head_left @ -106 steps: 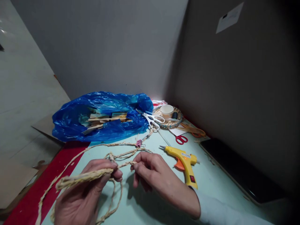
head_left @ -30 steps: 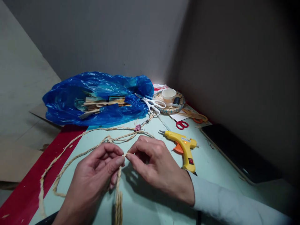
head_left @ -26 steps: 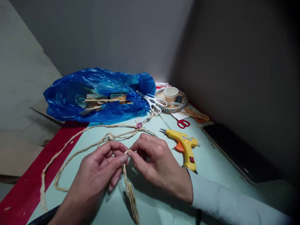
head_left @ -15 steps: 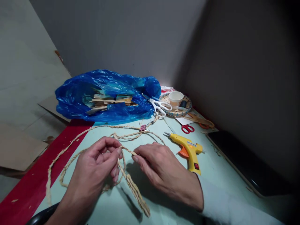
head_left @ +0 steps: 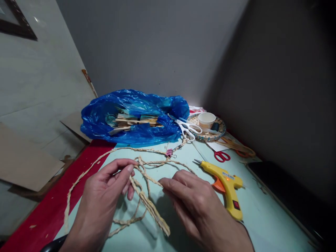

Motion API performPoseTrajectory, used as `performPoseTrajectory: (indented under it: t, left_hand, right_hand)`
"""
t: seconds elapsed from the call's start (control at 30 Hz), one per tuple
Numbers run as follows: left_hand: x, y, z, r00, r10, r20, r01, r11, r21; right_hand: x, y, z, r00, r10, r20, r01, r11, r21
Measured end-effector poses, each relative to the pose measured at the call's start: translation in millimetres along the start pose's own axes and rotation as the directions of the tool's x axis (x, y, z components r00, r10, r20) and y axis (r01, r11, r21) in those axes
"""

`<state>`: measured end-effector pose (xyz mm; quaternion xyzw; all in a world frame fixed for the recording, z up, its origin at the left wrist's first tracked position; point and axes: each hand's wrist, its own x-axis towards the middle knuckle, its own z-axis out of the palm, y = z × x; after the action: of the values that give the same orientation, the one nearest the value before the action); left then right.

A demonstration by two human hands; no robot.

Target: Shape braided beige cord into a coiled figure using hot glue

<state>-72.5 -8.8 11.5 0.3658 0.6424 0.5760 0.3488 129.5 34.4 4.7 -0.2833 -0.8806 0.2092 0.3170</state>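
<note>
A pale twisted fibre cord (head_left: 148,178) runs between my two hands over the light green tabletop. My left hand (head_left: 110,189) pinches it between thumb and index finger. With its fingertips closed, my right hand (head_left: 194,203) grips another stretch of the same cord to the right. Below the left fingertips hangs a thicker, yellowish end (head_left: 154,211) of the cord, slanting down to the right. Loops of the cord lie on the table on both sides of my left hand. A pink binder clip (head_left: 169,153) sits on the cord farther back.
A blue plastic bag (head_left: 136,101) holding dry strips lies at the back. White-handled scissors (head_left: 189,129) rest against it. A woven tray (head_left: 223,131) carries a white cup (head_left: 207,119). To the right are red-handled scissors (head_left: 222,156), a yellow glue gun (head_left: 228,185) and a dark phone-like slab (head_left: 283,196).
My right hand has moved right and slightly down, and the cord between the hands shows longer. The view has shifted, so the table things appear lower and farther right.
</note>
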Motion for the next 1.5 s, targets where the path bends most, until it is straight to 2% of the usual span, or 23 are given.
performPoseTrajectory:
  t: [0.13,0.23,0.3,0.37,0.47,0.57,0.7,0.87,1.07,1.2,1.43,1.5]
  left_hand:
    - [-2,4,-2,1.0,-0.001,-0.009,0.0,0.997,-0.082]
    - [-4,6,-4,1.0,0.015,-0.001,-0.015,0.996,-0.089]
    - [-6,7,-3,1.0,0.023,-0.009,-0.023,0.997,-0.077]
    - [-7,8,-2,0.999,0.025,-0.03,-0.027,0.997,-0.077]
    - [-6,9,1,0.999,0.008,-0.045,-0.011,0.997,-0.072]
    - [-6,9,1,0.998,0.013,-0.069,-0.018,0.997,-0.081]
    - [-7,9,1,0.996,-0.004,-0.087,-0.002,0.997,-0.073]
    - [-7,10,1,0.997,-0.012,-0.073,0.008,0.999,-0.052]
    - [-5,9,4,0.998,-0.015,-0.066,0.012,0.999,-0.044]
    - [-6,8,5,0.998,0.001,-0.068,-0.002,1.0,-0.02]
    - [-3,4,9,0.997,0.031,-0.077,-0.034,0.998,-0.045]
    - [-3,4,9,0.997,0.025,-0.076,-0.029,0.998,-0.052]
  right_hand:
    - [2,-2,-2,0.998,0.058,-0.017,-0.056,0.994,0.098]
    - [4,3,-1,0.995,0.096,-0.01,-0.092,0.976,0.198]
    - [5,7,1,0.994,0.092,-0.055,-0.077,0.971,0.226]
    - [4,10,4,0.988,0.028,-0.153,0.003,0.979,0.202]
    - [0,11,8,0.945,-0.151,-0.29,0.162,0.987,0.014]
    - [-5,9,13,0.898,-0.3,-0.321,0.252,0.951,-0.181]
    - [-11,6,18,0.908,-0.274,-0.317,0.21,0.952,-0.224]
    - [-14,4,16,0.948,-0.237,-0.212,0.185,0.953,-0.238]
    - [-17,0,13,0.969,-0.223,-0.108,0.195,0.954,-0.226]
    - [-18,0,14,0.961,-0.254,-0.113,0.224,0.948,-0.226]
    - [-16,4,23,0.939,-0.286,-0.192,0.241,0.944,-0.225]
    - [-14,3,22,0.949,-0.283,-0.139,0.252,0.946,-0.206]
